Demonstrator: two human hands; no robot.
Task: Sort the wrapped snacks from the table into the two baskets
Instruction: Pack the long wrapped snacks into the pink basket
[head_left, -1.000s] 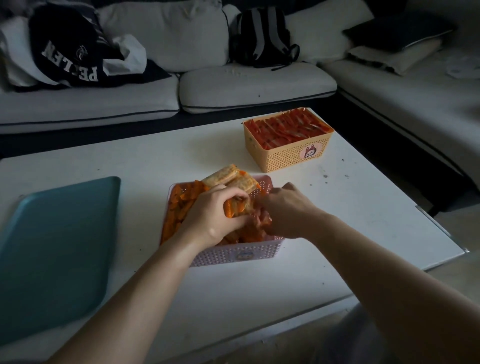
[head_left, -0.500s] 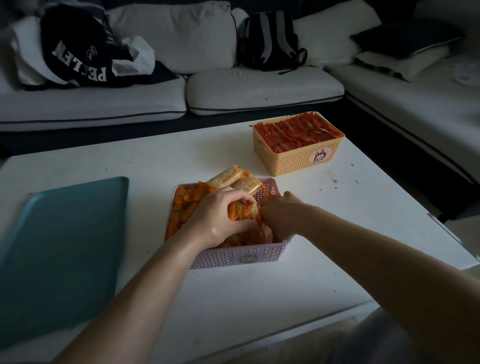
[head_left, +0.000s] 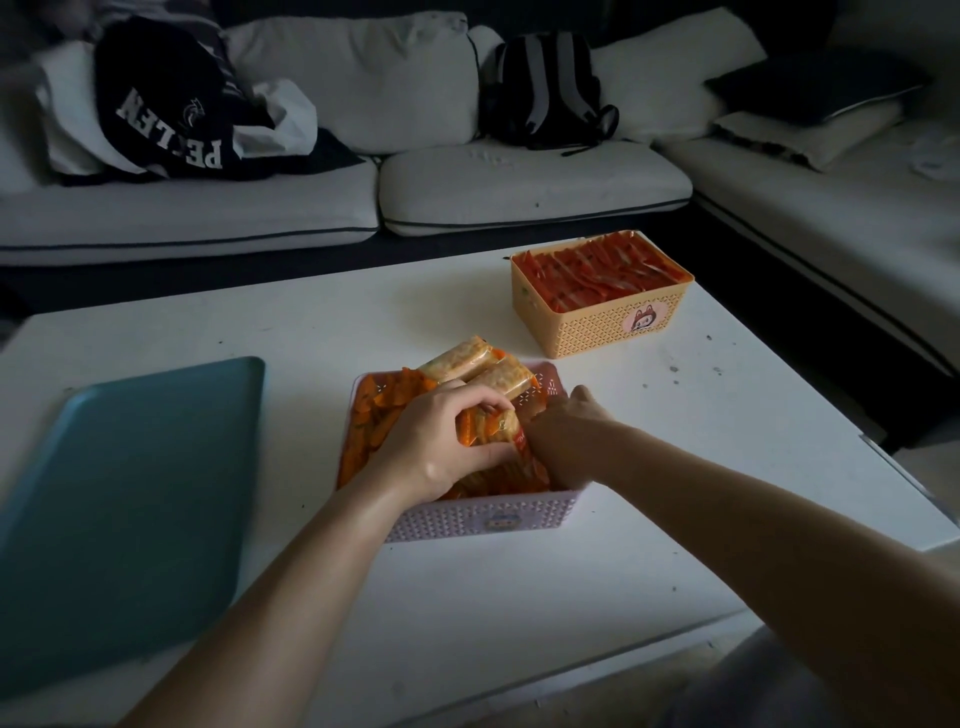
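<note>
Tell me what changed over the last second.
The right hand has dug slightly deeper among the snacks in the pink basket. The left hand still grips a few packets. The orange basket and teal tray stayed put.

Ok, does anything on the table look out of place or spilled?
Two beige packs sit tilted on the orange packets at the far end of the pink basket, poking above its rim. Nothing looks spilled.
</note>
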